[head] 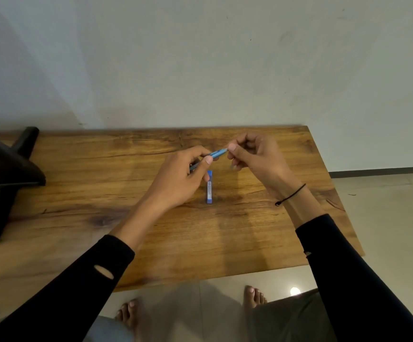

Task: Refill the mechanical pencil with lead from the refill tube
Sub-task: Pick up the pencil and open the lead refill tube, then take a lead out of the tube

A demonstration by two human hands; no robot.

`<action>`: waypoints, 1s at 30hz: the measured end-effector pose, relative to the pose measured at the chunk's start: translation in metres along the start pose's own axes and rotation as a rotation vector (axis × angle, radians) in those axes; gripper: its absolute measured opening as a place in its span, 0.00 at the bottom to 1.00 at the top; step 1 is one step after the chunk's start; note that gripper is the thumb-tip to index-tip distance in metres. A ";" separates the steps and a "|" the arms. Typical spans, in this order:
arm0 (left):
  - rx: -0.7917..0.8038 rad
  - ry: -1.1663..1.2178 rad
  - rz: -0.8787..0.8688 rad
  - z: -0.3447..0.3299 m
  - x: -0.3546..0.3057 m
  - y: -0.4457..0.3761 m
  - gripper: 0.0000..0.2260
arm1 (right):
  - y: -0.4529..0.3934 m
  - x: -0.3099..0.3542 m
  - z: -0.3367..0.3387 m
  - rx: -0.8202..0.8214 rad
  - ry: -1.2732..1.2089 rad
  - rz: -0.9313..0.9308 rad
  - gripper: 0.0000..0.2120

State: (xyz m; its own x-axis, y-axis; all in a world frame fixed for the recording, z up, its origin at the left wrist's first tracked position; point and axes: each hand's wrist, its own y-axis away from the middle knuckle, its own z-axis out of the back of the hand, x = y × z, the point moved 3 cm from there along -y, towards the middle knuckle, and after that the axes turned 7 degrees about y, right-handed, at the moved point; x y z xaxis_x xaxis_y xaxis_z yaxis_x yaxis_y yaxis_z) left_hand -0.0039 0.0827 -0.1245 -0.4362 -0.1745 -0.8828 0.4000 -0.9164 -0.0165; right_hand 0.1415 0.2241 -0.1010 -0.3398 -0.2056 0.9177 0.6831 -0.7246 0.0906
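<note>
A light blue mechanical pencil (216, 153) is held slanted above the wooden table (77, 169). My left hand (183, 178) grips its lower barrel between thumb and fingers. My right hand (252, 156) pinches the pencil's upper end with thumb and forefinger. Whether a cap is on that end is hidden by the fingers. The blue lead refill tube (209, 187) lies flat on the table just below both hands, pointing toward me, untouched.
A dark stand or chair base (5, 174) sits on the table's left side. The table's right edge (341, 193) drops to a tiled floor. My bare feet (252, 296) stand in front of the table's near edge.
</note>
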 end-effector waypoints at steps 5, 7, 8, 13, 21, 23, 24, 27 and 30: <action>-0.009 0.017 0.003 0.003 0.001 0.000 0.11 | -0.006 -0.015 0.030 -0.119 0.371 -0.030 0.08; -0.014 0.012 0.001 0.004 0.000 -0.001 0.11 | -0.007 -0.028 0.033 -0.025 0.666 -0.068 0.09; -0.014 0.002 -0.002 0.004 0.000 -0.001 0.11 | -0.008 -0.033 0.031 0.019 0.746 -0.098 0.09; -0.002 -0.019 0.003 0.005 -0.004 -0.002 0.11 | -0.009 -0.038 0.027 -0.041 0.794 -0.160 0.15; -0.035 0.023 -0.034 0.007 -0.016 -0.003 0.11 | 0.007 -0.001 0.004 -0.307 -0.481 -0.273 0.17; -0.037 0.024 -0.050 0.007 -0.020 -0.002 0.11 | 0.012 0.003 -0.010 -0.252 -0.596 -0.318 0.20; -0.034 0.019 -0.057 0.007 -0.022 -0.001 0.11 | 0.012 0.004 -0.015 -0.227 -0.666 -0.342 0.21; -0.017 0.000 -0.058 0.008 -0.021 0.000 0.10 | 0.013 0.005 -0.018 -0.205 -0.598 -0.341 0.19; -0.068 -0.040 0.003 0.015 -0.010 0.000 0.10 | 0.010 0.003 -0.015 -0.255 -0.181 -0.230 0.10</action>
State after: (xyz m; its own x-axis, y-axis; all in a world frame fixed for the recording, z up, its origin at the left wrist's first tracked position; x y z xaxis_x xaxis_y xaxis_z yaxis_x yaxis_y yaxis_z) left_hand -0.0113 0.0796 -0.1085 -0.4662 -0.1926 -0.8635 0.4542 -0.8897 -0.0468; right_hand 0.1372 0.2059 -0.1030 -0.3307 0.0844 0.9399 0.4114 -0.8835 0.2241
